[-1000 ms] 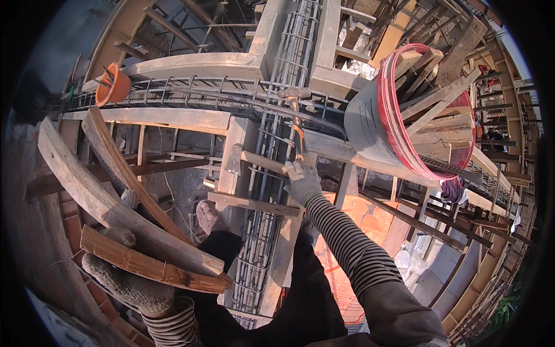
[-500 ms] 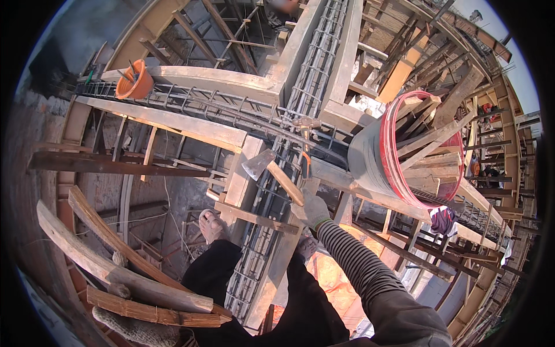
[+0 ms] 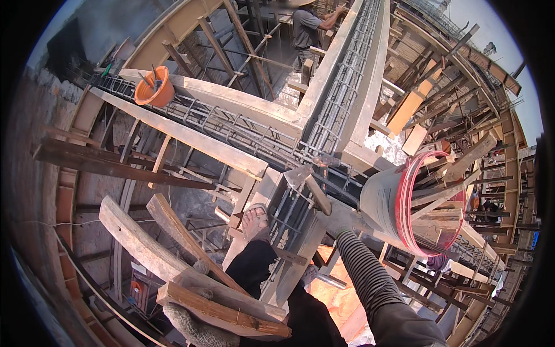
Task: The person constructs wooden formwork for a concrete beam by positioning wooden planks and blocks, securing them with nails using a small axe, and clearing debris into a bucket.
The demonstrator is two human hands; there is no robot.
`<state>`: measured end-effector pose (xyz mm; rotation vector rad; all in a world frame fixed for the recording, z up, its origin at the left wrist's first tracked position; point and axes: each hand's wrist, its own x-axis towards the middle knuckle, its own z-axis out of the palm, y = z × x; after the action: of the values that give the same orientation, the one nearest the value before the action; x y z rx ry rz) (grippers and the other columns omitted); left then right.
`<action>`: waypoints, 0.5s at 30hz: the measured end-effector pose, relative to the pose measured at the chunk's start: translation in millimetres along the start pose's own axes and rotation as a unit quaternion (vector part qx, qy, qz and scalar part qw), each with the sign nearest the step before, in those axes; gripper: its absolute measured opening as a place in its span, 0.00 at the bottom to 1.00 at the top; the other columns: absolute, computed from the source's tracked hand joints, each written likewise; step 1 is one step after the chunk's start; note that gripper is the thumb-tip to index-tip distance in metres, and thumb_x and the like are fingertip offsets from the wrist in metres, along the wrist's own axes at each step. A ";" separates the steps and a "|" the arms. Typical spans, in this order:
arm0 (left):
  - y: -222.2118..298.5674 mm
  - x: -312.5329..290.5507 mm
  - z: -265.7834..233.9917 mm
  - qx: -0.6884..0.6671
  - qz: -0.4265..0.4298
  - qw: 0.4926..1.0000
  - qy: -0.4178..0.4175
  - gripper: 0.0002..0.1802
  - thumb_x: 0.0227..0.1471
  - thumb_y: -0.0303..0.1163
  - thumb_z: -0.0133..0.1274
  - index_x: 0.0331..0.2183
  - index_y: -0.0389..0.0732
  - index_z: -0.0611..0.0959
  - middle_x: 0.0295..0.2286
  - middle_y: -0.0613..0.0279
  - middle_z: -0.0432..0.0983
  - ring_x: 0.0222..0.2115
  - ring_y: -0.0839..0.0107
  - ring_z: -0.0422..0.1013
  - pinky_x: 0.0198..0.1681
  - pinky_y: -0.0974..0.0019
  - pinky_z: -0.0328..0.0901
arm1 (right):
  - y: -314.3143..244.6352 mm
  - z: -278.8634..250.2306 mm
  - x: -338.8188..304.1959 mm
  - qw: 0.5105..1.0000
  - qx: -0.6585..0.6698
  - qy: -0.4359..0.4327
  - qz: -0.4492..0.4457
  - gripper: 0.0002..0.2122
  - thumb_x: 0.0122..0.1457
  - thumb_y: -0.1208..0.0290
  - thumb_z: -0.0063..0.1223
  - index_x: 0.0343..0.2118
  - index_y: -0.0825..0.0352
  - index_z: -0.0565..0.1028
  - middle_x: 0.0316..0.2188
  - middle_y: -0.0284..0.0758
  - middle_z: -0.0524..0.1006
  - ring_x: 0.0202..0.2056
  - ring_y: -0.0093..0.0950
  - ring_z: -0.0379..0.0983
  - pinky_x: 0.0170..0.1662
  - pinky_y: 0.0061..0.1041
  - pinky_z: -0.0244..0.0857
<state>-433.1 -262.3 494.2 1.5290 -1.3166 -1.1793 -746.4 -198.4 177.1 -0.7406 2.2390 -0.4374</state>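
Observation:
My gloved left hand (image 3: 199, 331) is closed around three lengths of wood at the lower left: a pale board (image 3: 139, 237), a narrower brown strip (image 3: 188, 234) and a rough orange-brown piece (image 3: 222, 309). My right hand (image 3: 340, 220), also gloved, grips a hatchet (image 3: 318, 194) by its wooden handle. The hatchet's metal head (image 3: 298, 176) is over the rebar cage (image 3: 283, 208) where the beam forms cross. A hammer (image 3: 326, 161) lies just beyond it, partly hidden. My sandalled left foot (image 3: 255, 222) rests on a form board beside the rebar.
A grey bucket with a red rim (image 3: 378, 199), full of wood offcuts, stands right of my right hand. An orange bucket (image 3: 155, 87) with tools sits on the far-left beam. A co-worker (image 3: 306, 32) stands beyond the forms. Open gaps with props and braces lie between the beams.
My left foot has stepped forward onto the form board. The wood in my left hand has moved right. The view has shifted, and the co-worker shows more fully. The hatchet stays in my right hand.

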 end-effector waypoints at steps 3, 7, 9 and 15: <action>-17.2 36.4 18.2 -0.269 -0.173 0.944 0.083 0.42 0.66 0.61 0.45 0.68 0.41 0.63 0.60 0.52 0.68 0.55 0.57 0.72 0.56 0.49 0.71 | -17.1 -27.3 10.7 0.995 -0.035 -0.054 0.071 0.30 0.55 0.51 0.64 0.57 0.64 0.73 0.48 0.49 0.81 0.51 0.46 0.79 0.56 0.43 0.70; 14.3 108.0 70.1 -0.342 -0.276 0.894 -0.086 0.36 0.67 0.56 0.49 0.63 0.40 0.70 0.53 0.56 0.74 0.52 0.62 0.73 0.56 0.56 0.70 | -54.3 -77.3 -23.4 0.996 -0.036 -0.048 0.063 0.26 0.52 0.52 0.66 0.47 0.69 0.76 0.41 0.51 0.82 0.45 0.48 0.80 0.50 0.42 0.71; -5.0 139.8 82.3 -0.341 -0.303 0.889 -0.041 0.29 0.67 0.51 0.52 0.57 0.38 0.76 0.45 0.59 0.79 0.44 0.65 0.77 0.49 0.60 0.73 | -84.4 -109.5 -44.7 0.990 -0.061 -0.099 0.079 0.29 0.52 0.51 0.66 0.49 0.70 0.76 0.43 0.51 0.82 0.47 0.47 0.80 0.52 0.40 0.71; -8.5 179.0 97.0 -0.358 -0.303 0.878 0.097 0.12 0.64 0.37 0.59 0.40 0.38 0.85 0.34 0.69 0.79 0.34 0.80 0.75 0.39 0.75 0.69 | -190.1 -217.4 -150.4 0.948 -0.027 -0.179 0.261 0.27 0.51 0.54 0.68 0.47 0.72 0.76 0.27 0.43 0.81 0.27 0.35 0.82 0.33 0.36 0.76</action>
<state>-519.0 -436.8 433.3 1.4466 -0.1678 -1.6026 -747.4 -233.3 500.8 -0.2054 1.9977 0.0216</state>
